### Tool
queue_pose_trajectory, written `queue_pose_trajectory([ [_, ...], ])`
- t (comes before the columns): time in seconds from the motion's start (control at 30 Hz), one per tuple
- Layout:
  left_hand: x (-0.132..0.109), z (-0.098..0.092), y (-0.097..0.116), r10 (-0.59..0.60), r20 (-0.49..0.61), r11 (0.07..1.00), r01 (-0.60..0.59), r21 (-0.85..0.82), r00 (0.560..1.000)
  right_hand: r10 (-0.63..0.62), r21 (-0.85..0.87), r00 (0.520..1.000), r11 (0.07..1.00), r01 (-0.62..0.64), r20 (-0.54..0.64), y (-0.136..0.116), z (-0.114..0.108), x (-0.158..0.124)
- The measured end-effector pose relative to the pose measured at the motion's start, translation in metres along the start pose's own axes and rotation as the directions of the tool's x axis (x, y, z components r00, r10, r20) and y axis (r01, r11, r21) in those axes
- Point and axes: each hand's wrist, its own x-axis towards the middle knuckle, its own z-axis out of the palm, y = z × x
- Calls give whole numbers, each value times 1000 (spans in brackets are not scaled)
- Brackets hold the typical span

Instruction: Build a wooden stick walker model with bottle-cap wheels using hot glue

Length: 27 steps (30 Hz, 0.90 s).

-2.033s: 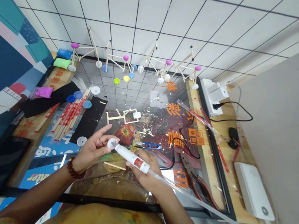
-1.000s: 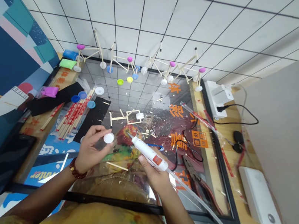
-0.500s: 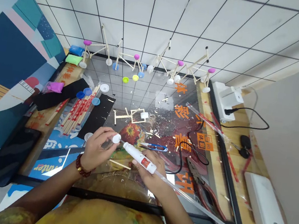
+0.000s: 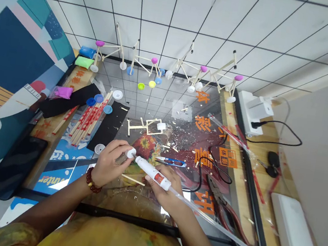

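Note:
My left hand (image 4: 110, 162), with a beaded bracelet at the wrist, pinches a small white bottle cap (image 4: 130, 152) between thumb and fingers. My right hand (image 4: 164, 184) is wrapped round a white hot glue pen (image 4: 150, 170), and a long translucent glue stick (image 4: 217, 220) trails from its back end. The pen's metal tip is at the cap; whether it touches is too small to tell. Just beyond my hands lies a small wooden stick frame (image 4: 141, 127) with a white cap (image 4: 161, 126) on it. Blue-handled snips (image 4: 171, 161) and a loose stick (image 4: 133, 180) lie close by.
Several stick models (image 4: 155, 67) with caps and purple tops stand along the wall. Bundled chopsticks (image 4: 88, 122), black strips (image 4: 110, 125) and a phone (image 4: 15, 168) are left. Pliers (image 4: 225, 210), a power strip (image 4: 247, 111) and a white power bank (image 4: 295, 229) sit right.
My view has shifted slightly. The cap in my left hand has turned a little, and the pen's tip now lies over its face. Both holds stay the same.

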Motion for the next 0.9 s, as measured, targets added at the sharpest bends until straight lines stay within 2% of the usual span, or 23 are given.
queue_pose_trajectory([
  [0.27,-3,1,-2,-9,3,1000,9,-26,1000,-18,-10,1000,1000,18,-9,0,1,-1],
  [0.7,-2,0,-3,86,21,995,-87,51,996,4,-74,1000,997,-5,-10,2,1,-2],
  [0.9,-5,1,-5,83,36,995,-84,47,996,-8,-65,1000,998,7,-19,-2,-1,-1],
])
